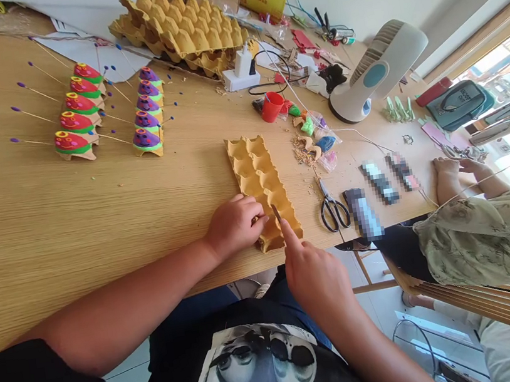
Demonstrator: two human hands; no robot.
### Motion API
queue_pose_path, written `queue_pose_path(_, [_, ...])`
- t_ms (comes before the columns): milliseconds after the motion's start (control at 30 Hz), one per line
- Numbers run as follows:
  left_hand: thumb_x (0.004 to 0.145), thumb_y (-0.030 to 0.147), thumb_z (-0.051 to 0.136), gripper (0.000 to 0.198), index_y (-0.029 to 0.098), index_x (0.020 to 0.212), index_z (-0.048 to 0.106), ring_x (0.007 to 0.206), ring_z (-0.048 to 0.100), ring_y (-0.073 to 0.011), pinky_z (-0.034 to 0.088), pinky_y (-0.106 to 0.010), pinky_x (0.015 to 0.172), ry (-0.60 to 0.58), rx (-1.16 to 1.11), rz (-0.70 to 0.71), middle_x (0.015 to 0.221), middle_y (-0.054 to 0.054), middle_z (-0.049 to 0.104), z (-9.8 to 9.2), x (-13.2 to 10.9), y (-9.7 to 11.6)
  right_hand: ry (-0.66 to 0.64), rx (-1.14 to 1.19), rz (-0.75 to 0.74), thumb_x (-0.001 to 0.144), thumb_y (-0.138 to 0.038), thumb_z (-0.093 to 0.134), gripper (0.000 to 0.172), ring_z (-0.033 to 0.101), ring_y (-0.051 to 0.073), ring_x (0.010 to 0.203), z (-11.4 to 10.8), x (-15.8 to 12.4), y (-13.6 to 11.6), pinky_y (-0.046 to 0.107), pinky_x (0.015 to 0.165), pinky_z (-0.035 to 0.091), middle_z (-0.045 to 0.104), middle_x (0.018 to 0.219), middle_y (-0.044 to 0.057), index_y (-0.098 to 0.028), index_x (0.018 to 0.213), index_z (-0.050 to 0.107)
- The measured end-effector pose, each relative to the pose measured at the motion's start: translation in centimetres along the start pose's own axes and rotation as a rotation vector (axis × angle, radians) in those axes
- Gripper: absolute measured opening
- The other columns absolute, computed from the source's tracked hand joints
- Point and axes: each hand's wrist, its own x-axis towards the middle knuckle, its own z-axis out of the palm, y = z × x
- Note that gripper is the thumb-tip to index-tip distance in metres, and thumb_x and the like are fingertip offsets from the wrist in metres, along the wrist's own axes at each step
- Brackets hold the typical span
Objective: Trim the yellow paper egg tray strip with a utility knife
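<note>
A yellow egg carton strip (252, 169), two rows of cups wide, lies lengthwise near the table's front edge. Curled over its left side, my left hand (235, 224) grips the near part of the carton. My right hand (318, 274) is closed around a small knife (277, 214), index finger stretched along its back. The blade touches the strip between the two rows; the handle is hidden in my palm. Black-handled scissors (332, 208) lie to the right of the carton.
Painted carton caterpillars, one red and green (75, 118), one purple (147, 111), stand left with cotton-swab legs. Stacked egg trays (184, 27), a power strip (241, 78), a red cup (272, 106) and a white fan (378, 69) are farther back. Another person (479, 235) sits at right.
</note>
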Motion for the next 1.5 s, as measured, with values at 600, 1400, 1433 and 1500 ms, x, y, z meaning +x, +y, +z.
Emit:
queue_pose_path(600, [0.089,0.027,0.066,0.023,0.019,0.069,0.061,0.079,0.054,-0.0192,0.037,-0.033,0.065,0.021,0.013,0.010,0.074,-0.002,0.062,0.16,-0.16,0.25,-0.013,0.002,-0.011,0.101,-0.024,0.045,0.062,0.073,0.018,0.071,0.19,0.24,0.35,0.024,0.055,0.043,0.075,0.084,0.003,-0.023,0.160,0.029])
queue_pose_path(1400, [0.089,0.027,0.065,0.020,0.020,0.071,0.063,0.081,0.056,-0.0199,0.039,-0.033,0.067,0.002,0.014,-0.006,0.076,-0.002,0.064,0.22,0.00,0.22,-0.024,-0.057,-0.018,0.102,-0.024,0.044,0.061,0.073,0.018,0.070,0.14,0.35,0.47,0.025,0.054,0.045,0.075,0.083,0.003,-0.024,0.160,0.029])
queue_pose_path(1433, [0.089,0.027,0.064,0.020,0.020,0.071,0.063,0.081,0.056,-0.0200,0.039,-0.033,0.067,0.000,0.016,-0.008,0.076,-0.002,0.064,0.22,-0.01,0.25,-0.022,-0.057,-0.014,0.102,-0.024,0.044,0.060,0.073,0.018,0.069,0.12,0.22,0.48,0.025,0.053,0.045,0.075,0.083,0.002,-0.025,0.160,0.030])
queue_pose_path(1500, [0.089,0.026,0.064,0.020,0.020,0.070,0.062,0.080,0.055,-0.0200,0.038,-0.033,0.066,0.000,0.023,-0.009,0.075,-0.002,0.063,0.19,0.00,0.33,-0.020,-0.058,-0.003,0.102,-0.023,0.043,0.058,0.073,0.018,0.069,0.05,0.22,0.37,0.025,0.053,0.046,0.075,0.083,0.002,-0.024,0.159,0.033])
